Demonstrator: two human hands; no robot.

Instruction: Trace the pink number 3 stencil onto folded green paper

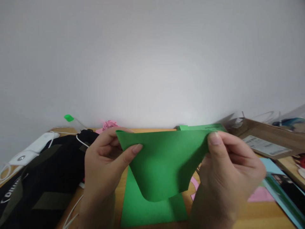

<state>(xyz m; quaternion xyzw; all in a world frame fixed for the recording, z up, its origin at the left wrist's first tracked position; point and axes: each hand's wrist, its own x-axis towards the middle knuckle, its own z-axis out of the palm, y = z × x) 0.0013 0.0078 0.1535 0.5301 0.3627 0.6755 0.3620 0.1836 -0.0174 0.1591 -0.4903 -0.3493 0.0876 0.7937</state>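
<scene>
The left hand (105,165) and the right hand (228,171) are raised above the desk (262,216), apart from each other, each clamped on an upper corner of a green paper sheet (164,162). The left thumb lies across the front of the sheet near its top left corner, with the fingers behind. The right thumb presses the top right corner against the fingers behind it. The sheet hangs between the two hands, curved, with its lower rounded fold sagging toward the desk.

Directly below the held sheet, a second green sheet (152,210) lies flat on the desk between the wrists. Behind the right hand, a green strip (202,127) rests near the wall. To the right of the right hand lie a cardboard box (267,140), pink paper pieces (260,194) and a light blue sheet (270,165). To the left of the left hand lies a black bag (43,178), with a white device (33,149) and white cables beyond it. A pink paper flower (108,124) and a green clip (69,118) sit behind the left hand, close to the wall.
</scene>
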